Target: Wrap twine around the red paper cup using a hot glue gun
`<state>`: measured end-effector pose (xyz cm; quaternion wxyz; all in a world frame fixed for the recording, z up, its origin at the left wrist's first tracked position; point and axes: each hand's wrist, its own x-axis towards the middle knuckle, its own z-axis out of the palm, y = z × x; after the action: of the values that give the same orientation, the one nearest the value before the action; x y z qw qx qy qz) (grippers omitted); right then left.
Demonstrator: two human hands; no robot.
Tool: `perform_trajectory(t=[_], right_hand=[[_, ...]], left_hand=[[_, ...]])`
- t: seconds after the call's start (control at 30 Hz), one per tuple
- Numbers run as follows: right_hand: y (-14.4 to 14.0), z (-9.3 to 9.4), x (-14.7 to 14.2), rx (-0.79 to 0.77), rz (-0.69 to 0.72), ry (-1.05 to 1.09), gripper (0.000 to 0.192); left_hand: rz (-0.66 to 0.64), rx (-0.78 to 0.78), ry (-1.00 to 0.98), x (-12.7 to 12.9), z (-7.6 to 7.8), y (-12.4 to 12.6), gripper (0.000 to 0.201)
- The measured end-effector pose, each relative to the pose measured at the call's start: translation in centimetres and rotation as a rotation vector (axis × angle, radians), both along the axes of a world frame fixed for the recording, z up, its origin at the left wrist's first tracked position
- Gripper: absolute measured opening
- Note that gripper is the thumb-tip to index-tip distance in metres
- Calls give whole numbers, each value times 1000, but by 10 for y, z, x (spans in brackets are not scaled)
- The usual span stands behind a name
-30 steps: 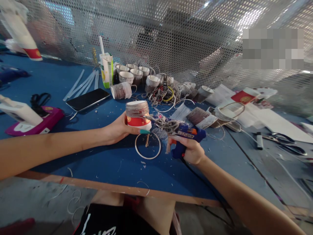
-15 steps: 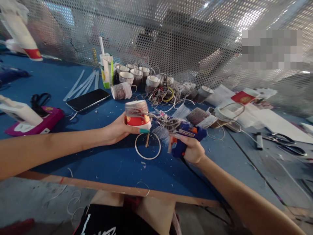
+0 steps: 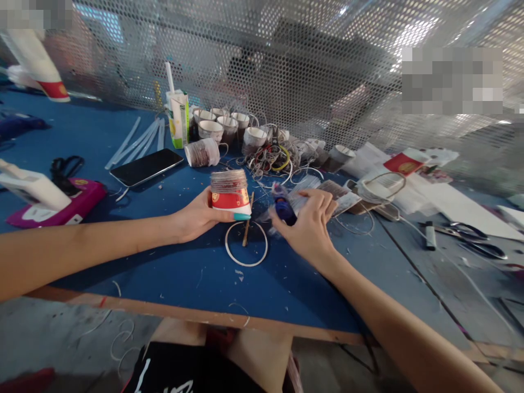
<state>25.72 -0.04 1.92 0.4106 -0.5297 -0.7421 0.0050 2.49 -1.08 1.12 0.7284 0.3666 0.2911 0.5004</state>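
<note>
Hands [image 3: 200,215] on one cup [image 3: 229,192], one glue gun [image 3: 283,207].

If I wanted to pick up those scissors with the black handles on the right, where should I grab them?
Probably by the black handle loops of the scissors. They lie flat on the grey table with the loops at the left end and the blades pointing away to the right. Come down from above on the loop end, so your fingers stay off the blades.
</note>
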Motion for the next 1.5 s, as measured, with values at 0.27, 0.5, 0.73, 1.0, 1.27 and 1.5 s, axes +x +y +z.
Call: perform_trajectory(t=[0.27, 0.5, 0.73, 1.0, 1.27, 1.5], right_hand=[[-25, 16, -6, -45, 614, 110, 42], [-35, 18, -9, -456, 883, 242, 32], [-32, 14, -15, -571, 823, 584, 31], [-22, 22, -19, -564, 536, 826, 27], [-28, 21, -21, -598, 732, 743, 28], [-24, 20, -20, -612, 636, 830, 29]], left_hand=[[3, 22, 34, 2, 1, 0, 56], [13, 26, 95, 1, 0, -2, 68], [36, 37, 116, -1, -5, -1, 70], [18, 30, 90, 1, -1, -2, 66], [10, 32, 123, 0, -5, -1, 68], [-32, 69, 112, -2, -7, -1, 64]])
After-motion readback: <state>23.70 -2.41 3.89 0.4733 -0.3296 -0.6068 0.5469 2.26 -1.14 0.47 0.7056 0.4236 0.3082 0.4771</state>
